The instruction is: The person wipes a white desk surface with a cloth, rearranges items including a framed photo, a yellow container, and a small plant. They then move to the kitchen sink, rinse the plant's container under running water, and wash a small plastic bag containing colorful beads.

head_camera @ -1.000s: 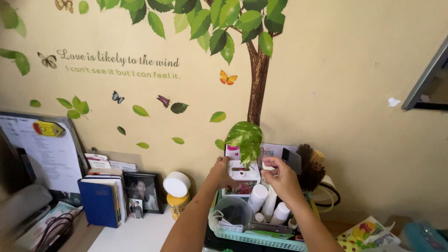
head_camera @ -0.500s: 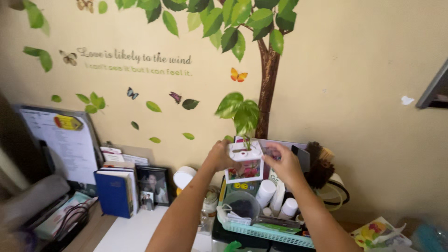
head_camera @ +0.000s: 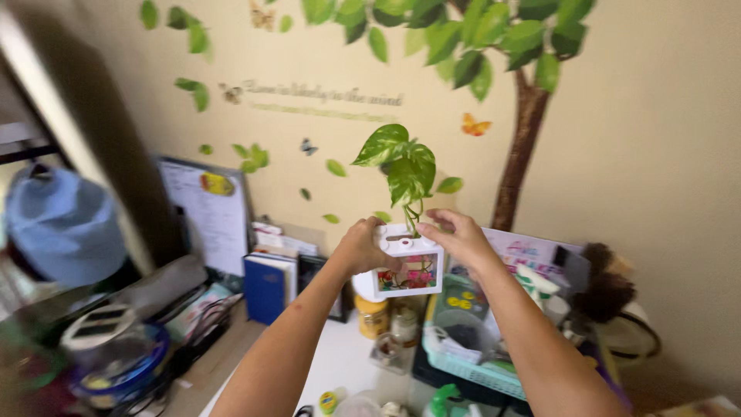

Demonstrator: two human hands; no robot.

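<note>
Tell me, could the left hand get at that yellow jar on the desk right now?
Probably not as it stands: the left hand is gripping the white planter box, shared with the right hand. The yellow jar sits just below, unobstructed.

Soft, even indoor light fills the frame, warm in tone, with no hard glare anywhere. The cream wall (head_camera: 633, 154) reads brightest toward 2 o'clock and dims toward 10 o'clock, where a dark vertical band falls into shadow. Motion blur smears most of the picture: the lettering on the wall is unreadable, and everything from 7 to 9 o'clock, including the blue rounded shape (head_camera: 62, 224), is streaked and soft. The sharpest zone sits at centre, on the variegated leaves (head_camera: 397, 162) and the white planter box (head_camera: 407, 266), though their edges are slightly soft too. The forearms at 6 o'clock stretch wide from lens distortion.
</note>
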